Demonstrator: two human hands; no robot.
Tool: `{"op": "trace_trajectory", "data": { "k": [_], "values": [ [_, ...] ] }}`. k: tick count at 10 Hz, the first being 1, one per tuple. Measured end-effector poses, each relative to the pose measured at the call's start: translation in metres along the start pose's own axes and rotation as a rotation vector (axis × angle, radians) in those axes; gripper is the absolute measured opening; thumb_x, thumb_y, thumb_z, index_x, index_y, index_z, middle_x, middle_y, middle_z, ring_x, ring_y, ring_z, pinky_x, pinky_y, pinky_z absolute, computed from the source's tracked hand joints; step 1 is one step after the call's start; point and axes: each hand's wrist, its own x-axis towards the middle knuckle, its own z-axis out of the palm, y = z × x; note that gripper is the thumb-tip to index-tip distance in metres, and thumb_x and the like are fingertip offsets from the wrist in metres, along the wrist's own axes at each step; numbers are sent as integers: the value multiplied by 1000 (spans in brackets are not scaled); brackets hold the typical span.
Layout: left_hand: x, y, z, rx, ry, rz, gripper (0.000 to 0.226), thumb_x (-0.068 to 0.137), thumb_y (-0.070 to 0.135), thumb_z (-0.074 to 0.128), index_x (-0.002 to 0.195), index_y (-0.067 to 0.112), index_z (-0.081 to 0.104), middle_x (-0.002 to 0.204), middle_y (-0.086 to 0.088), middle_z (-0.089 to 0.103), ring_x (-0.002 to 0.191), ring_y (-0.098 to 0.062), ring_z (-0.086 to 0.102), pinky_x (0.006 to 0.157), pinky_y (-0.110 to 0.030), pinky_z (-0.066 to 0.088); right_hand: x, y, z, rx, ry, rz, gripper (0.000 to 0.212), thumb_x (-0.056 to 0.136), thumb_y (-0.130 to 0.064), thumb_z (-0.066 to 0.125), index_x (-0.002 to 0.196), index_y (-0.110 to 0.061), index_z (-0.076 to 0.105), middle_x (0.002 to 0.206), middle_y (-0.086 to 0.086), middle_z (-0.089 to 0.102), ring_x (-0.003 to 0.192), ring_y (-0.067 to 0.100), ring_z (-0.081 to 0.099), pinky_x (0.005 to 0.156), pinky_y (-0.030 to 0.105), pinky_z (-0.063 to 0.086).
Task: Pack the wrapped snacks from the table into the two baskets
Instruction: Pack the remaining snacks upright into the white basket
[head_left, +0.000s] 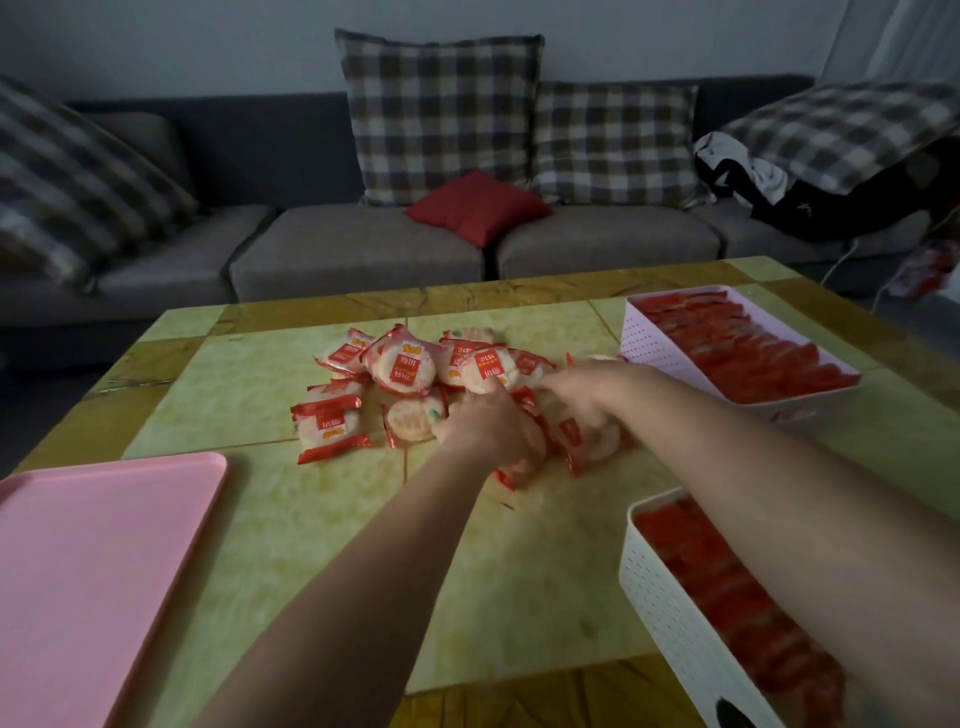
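A pile of wrapped snacks, white rounds in red-edged wrappers, lies at the middle of the table. My left hand is down in the pile's near side, fingers closed around a snack pack. My right hand reaches into the pile just to the right, fingers curled over another snack pack. A lilac basket at the far right holds rows of red-wrapped snacks. A white basket at the near right also holds red-wrapped snacks, partly hidden by my right forearm.
A pink tray lies at the near left of the yellow-green table. Behind the table stands a grey sofa with plaid cushions, a red cushion and dark clothes at the right.
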Motion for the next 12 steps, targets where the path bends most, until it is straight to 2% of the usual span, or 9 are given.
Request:
{"op": "trace_trajectory", "data": {
  "k": [2, 3, 5, 6, 7, 8, 9, 10, 12],
  "values": [
    [28, -27, -37, -222, -189, 33, 16, 94, 15, 62, 107, 8, 69, 86, 0, 72, 67, -10, 74, 53, -20, 55, 10, 23, -31, 224, 23, -75, 37, 83, -28, 83, 115, -13, 70, 89, -7, 67, 83, 16, 63, 68, 27, 47],
    [47, -43, -53, -491, 118, -68, 24, 101, 12, 52, 125, 9, 55, 111, -5, 66, 90, -14, 72, 67, -22, 54, 36, 32, -38, 710, 229, -6, 25, 91, -31, 73, 111, -16, 69, 98, 1, 69, 99, 24, 65, 80, 32, 53],
    [82, -34, -49, -748, 95, -100, 20, 90, 20, 71, 103, 5, 70, 80, 1, 69, 63, -9, 69, 49, -16, 53, 81, 9, -23, 1310, 116, 273, 51, 95, -37, 66, 141, -23, 49, 147, 9, 46, 133, 37, 47, 85, 55, 57],
    [98, -34, -38, -822, 80, -124, 29, 80, 25, 81, 98, 7, 67, 89, -5, 72, 77, -18, 73, 67, -28, 62, 86, 2, -20, 1423, 142, 278, 21, 93, -35, 66, 110, -25, 60, 125, 6, 61, 110, 26, 59, 88, 49, 56],
    [144, -59, -4, -957, 105, -173, 89, 43, 51, 91, 114, 6, 63, 107, -12, 72, 94, -30, 72, 85, -45, 61, 89, 0, -13, 1493, 154, 272, 15, 84, -27, 76, 94, -22, 66, 114, 5, 71, 102, 21, 67, 89, 41, 56],
    [104, -53, -18, -1065, 160, -202, 99, 42, 52, 92, 119, 3, 54, 108, -11, 69, 91, -27, 69, 79, -39, 60, 91, 1, -7, 1561, 144, 265, 30, 74, -24, 85, 102, -16, 73, 107, 6, 76, 96, 22, 73, 89, 38, 59],
    [73, -47, -32, -1259, 96, -261, 62, 70, 34, 87, 115, 6, 54, 94, -10, 64, 77, -25, 66, 51, -32, 56, 69, -11, -15, 1651, 99, 251, 21, 84, -26, 77, 102, -18, 69, 92, 5, 75, 79, 21, 73, 61, 28, 55],
    [57, -46, -44, -1381, 93, -239, 64, 69, 35, 86, 118, 8, 56, 95, -12, 67, 78, -26, 69, 58, -38, 58, 45, -21, -30, 1662, 117, 218, 38, 75, -39, 77, 108, -22, 69, 112, 7, 73, 103, 29, 68, 83, 42, 49],
    [-16, -20, -76, -1549, 112, -123, 63, 70, 32, 83, 125, 12, 61, 111, -8, 66, 86, -16, 71, 55, -27, 53, -47, -20, -47, 1790, 203, 51, 17, 89, -30, 72, 99, -17, 72, 81, 5, 77, 78, 28, 75, 89, 52, 59]
  ]
}}
